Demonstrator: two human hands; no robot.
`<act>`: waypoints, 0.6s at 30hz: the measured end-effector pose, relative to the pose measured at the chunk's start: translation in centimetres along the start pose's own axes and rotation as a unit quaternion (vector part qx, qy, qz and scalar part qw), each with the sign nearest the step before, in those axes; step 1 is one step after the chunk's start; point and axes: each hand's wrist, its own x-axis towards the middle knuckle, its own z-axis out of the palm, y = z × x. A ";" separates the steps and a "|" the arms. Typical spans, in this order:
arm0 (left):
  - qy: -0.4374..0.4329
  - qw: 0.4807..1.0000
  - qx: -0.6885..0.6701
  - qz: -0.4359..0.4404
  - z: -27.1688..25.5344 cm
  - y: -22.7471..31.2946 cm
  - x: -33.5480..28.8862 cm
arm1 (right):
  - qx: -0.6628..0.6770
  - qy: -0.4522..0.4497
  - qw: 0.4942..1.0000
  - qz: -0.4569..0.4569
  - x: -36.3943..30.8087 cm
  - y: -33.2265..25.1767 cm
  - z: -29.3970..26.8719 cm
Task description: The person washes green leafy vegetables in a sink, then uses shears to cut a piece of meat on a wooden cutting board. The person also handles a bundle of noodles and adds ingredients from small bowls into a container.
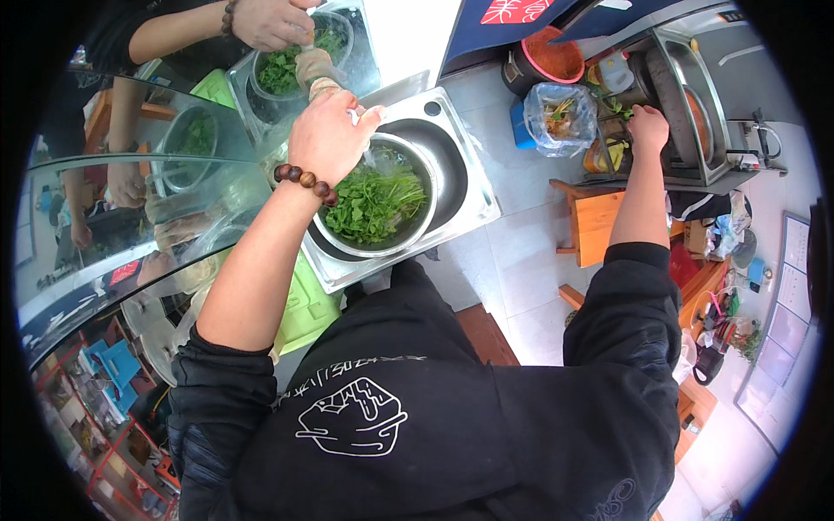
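Observation:
My left hand (333, 132), with a beaded bracelet on its wrist, is closed on the tap over the sink. Cloth seems to be wrapped round the tap; my fingers hide much of it. Below sits a metal bowl (429, 212) of leafy green herbs (373, 198) in the steel sink (476, 187), and water seems to run into it. Stretched out to the far right, my right hand (648, 130) pinches a few green sprigs (618, 109). It is just right of a bin lined with a clear bag (578, 139) that holds scraps.
A black bucket with a red rim (556, 54) stands behind the bin. A steel counter unit (714, 113) is beyond my right hand. Wooden stools (599, 227) stand below it. A reflective glass panel (130, 204) and a light green plastic container (306, 300) are on the left.

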 end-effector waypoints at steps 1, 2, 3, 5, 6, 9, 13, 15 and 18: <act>-0.001 1.000 0.009 -0.009 -0.1 0.1 -0.1 | 0.003 -0.016 1.000 0.005 -0.1 -0.1 0.1; -0.003 1.000 0.018 -0.016 0.0 0.2 -0.1 | 0.010 -0.025 1.000 0.007 -0.7 0.1 0.5; -0.001 1.000 0.019 -0.016 0.1 0.3 -0.1 | 0.017 -0.034 0.999 0.011 -1.2 0.2 0.9; 0.007 0.999 0.026 -0.023 0.1 0.2 -0.3 | 0.147 -0.121 0.981 0.022 -5.8 -3.1 2.0; 0.009 0.999 0.025 -0.020 0.1 0.3 -0.3 | 0.186 -0.161 0.969 0.040 -8.0 -4.1 2.4; 0.020 0.999 0.023 -0.014 0.1 0.5 -0.5 | 0.211 -0.290 0.933 0.015 -16.3 -7.9 3.8; 0.024 1.000 0.020 -0.001 0.5 0.3 -0.3 | 0.222 -0.447 0.867 0.003 -27.2 -10.9 7.7; 0.024 0.999 0.024 0.002 0.5 0.3 -0.3 | 0.196 -0.503 0.840 -0.054 -32.8 -12.3 10.0; 0.029 0.999 0.034 0.009 0.5 0.1 -0.4 | 0.112 -0.566 0.793 -0.196 -40.0 -15.3 11.7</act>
